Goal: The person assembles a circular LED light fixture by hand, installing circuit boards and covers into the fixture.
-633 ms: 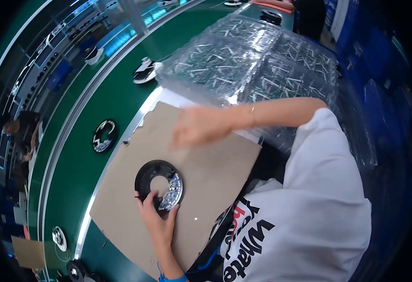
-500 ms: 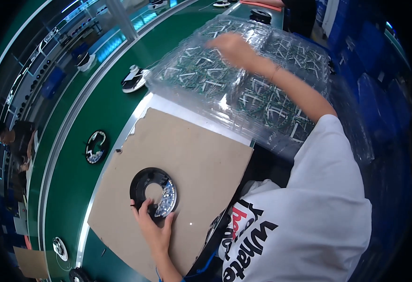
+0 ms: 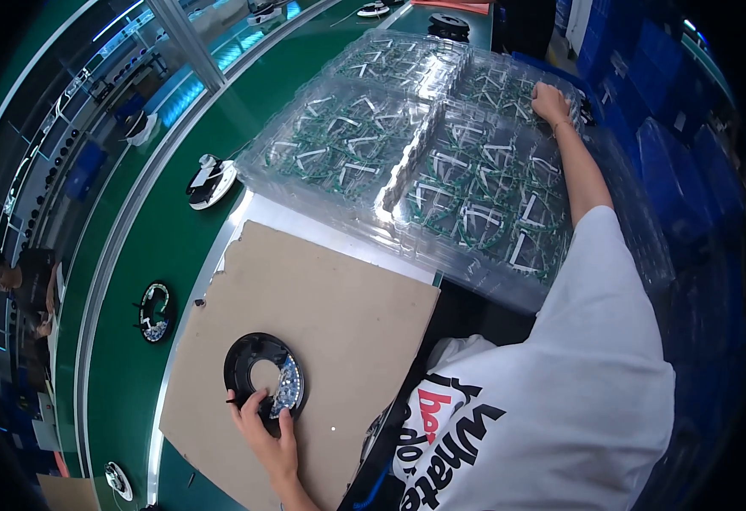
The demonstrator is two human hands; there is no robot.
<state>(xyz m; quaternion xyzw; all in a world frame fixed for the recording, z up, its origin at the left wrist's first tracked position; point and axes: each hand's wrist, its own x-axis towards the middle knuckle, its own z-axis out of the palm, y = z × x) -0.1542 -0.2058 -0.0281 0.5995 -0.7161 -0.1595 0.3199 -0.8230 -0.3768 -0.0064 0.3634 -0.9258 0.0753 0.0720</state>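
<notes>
Right hand (image 3: 550, 104) and forearm have swung to the far right, from over the cardboard (image 3: 347, 307) in the oldest frame and then over the left half of the clear trays (image 3: 364, 217); the hand is now at the far right compartment, among green-and-white wire pieces (image 3: 522, 247); its fingers look curled and narrow, but I cannot tell whether they hold anything.

For the work in hand, I take this to mean that one hand is busy at the wire pieces while the other minds the black ring (image 3: 241, 362); nothing shows being added to the ring at this moment.

Left hand (image 3: 264, 439) keeps its grasp on the near rim of that ring, a finger at the central hole and the thumb on the right side; the ring lies on the left part of the cardboard, much as in the earlier frames, its shiny chips (image 3: 288, 383) along the right side.

Compared with those frames, the whole view has swung too; a second ring (image 3: 155, 328) on the green strip (image 3: 109, 366), left of the cardboard, seems slightly nearer along its edge, though the moving view makes that uncertain.
</notes>
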